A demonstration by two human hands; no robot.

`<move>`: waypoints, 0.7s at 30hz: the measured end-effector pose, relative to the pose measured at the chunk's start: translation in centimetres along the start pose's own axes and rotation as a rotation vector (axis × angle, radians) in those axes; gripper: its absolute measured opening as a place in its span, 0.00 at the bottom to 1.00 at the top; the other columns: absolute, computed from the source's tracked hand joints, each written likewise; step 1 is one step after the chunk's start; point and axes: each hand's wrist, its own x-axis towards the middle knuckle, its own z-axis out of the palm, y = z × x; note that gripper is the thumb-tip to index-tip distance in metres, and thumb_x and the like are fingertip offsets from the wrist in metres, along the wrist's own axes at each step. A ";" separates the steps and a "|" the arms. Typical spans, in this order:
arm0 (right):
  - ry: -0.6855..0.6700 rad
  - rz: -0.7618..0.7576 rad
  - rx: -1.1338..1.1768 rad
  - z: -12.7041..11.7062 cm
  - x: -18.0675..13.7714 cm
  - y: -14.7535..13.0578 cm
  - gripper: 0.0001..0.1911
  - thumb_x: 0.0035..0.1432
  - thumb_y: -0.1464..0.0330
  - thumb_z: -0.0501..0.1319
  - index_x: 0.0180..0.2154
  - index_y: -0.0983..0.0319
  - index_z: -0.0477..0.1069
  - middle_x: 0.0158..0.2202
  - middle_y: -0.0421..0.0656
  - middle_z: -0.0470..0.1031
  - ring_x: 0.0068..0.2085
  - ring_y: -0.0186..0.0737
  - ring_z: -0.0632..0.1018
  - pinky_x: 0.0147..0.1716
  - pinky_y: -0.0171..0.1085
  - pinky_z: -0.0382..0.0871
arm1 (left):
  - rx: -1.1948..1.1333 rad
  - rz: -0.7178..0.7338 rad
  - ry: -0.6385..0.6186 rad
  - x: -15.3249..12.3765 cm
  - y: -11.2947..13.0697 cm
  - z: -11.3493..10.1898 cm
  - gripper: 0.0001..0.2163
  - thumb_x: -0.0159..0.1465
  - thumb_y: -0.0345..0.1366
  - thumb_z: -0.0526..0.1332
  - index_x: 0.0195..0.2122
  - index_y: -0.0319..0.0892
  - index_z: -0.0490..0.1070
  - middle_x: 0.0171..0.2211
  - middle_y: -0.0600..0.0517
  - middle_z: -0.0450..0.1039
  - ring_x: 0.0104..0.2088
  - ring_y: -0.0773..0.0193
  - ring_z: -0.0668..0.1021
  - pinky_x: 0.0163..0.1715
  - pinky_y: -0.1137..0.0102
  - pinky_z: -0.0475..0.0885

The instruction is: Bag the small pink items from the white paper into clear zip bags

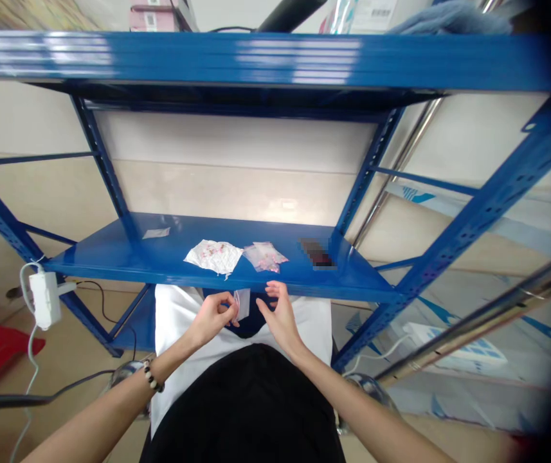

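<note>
My left hand [213, 316] pinches a small clear plastic bag [242, 303] just below the front edge of the blue metal shelf [125, 254]. My right hand [279, 310] is beside the bag, fingers apart, holding nothing that I can see. On the shelf above my hands lie a crumpled white bag with pink bits [214, 256] and a clear bag of small pink pieces [265, 256].
A small white slip [155, 233] lies at the shelf's back left. A dark blurred object [314, 253] sits at its right. A white power adapter [45, 299] hangs on the left shelf post. Blue uprights flank both sides; another shelf is overhead.
</note>
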 end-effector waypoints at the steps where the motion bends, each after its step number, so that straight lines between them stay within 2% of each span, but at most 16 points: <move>1: 0.006 -0.072 -0.053 0.0 -0.5 -0.5 0.18 0.55 0.63 0.63 0.46 0.60 0.64 0.43 0.46 0.72 0.44 0.43 0.74 0.42 0.42 0.69 | 0.032 -0.003 0.006 -0.4 0.1 0.1 0.12 0.60 0.43 0.61 0.28 0.39 0.67 0.21 0.52 0.74 0.24 0.61 0.80 0.26 0.73 0.71; 4: -0.161 -0.189 -0.105 0.0 -2.1 -2.3 0.07 0.61 0.64 0.58 0.40 0.59 0.66 0.38 0.43 0.72 0.42 0.41 0.73 0.44 0.40 0.67 | 0.125 0.019 0.008 -1.5 0.2 0.5 0.10 0.60 0.42 0.61 0.30 0.39 0.69 0.22 0.52 0.75 0.24 0.62 0.79 0.25 0.73 0.69; 7: -0.328 -0.204 -0.128 0.2 -2.8 -3.1 0.05 0.62 0.65 0.58 0.36 0.59 0.67 0.34 0.41 0.72 0.37 0.39 0.74 0.40 0.38 0.68 | 0.220 0.057 -0.028 -1.8 -0.1 1.0 0.09 0.61 0.40 0.60 0.32 0.39 0.73 0.24 0.52 0.76 0.24 0.63 0.78 0.24 0.74 0.68; 10: -0.370 -0.218 -0.195 0.2 -2.0 -2.5 0.03 0.62 0.70 0.55 0.35 0.59 0.66 0.33 0.40 0.73 0.36 0.38 0.74 0.38 0.37 0.68 | 0.296 0.082 -0.044 -1.2 -0.5 1.4 0.10 0.62 0.39 0.58 0.33 0.39 0.75 0.27 0.51 0.77 0.25 0.64 0.77 0.24 0.74 0.67; 14: -0.334 -0.253 -0.322 0.0 -0.7 -1.4 0.04 0.58 0.74 0.55 0.33 0.59 0.65 0.32 0.40 0.72 0.35 0.39 0.75 0.36 0.36 0.68 | 0.477 0.105 0.014 -0.6 0.0 1.1 0.09 0.62 0.37 0.57 0.29 0.40 0.74 0.25 0.53 0.76 0.23 0.67 0.74 0.26 0.74 0.64; 16: -0.320 -0.259 -0.374 -0.1 -0.7 -1.3 0.08 0.56 0.75 0.56 0.38 0.59 0.64 0.30 0.39 0.71 0.34 0.40 0.75 0.35 0.36 0.68 | 0.632 0.126 0.070 -0.9 0.5 0.8 0.08 0.61 0.35 0.57 0.27 0.41 0.73 0.22 0.54 0.73 0.22 0.67 0.72 0.26 0.73 0.61; 18: -0.337 -0.259 -0.420 -0.1 -1.3 -1.5 0.16 0.54 0.75 0.56 0.45 0.59 0.63 0.30 0.39 0.71 0.33 0.40 0.75 0.34 0.36 0.68 | 0.774 0.145 0.106 -1.5 0.9 0.7 0.08 0.60 0.33 0.57 0.24 0.41 0.70 0.20 0.55 0.70 0.22 0.67 0.71 0.26 0.72 0.58; 21: -0.410 -0.282 -0.449 -0.2 -2.2 -1.9 0.25 0.53 0.75 0.57 0.53 0.58 0.60 0.35 0.41 0.72 0.36 0.41 0.75 0.37 0.38 0.68 | 0.861 0.196 0.037 -2.4 1.2 1.0 0.09 0.60 0.32 0.56 0.23 0.42 0.65 0.20 0.55 0.68 0.23 0.66 0.70 0.26 0.71 0.56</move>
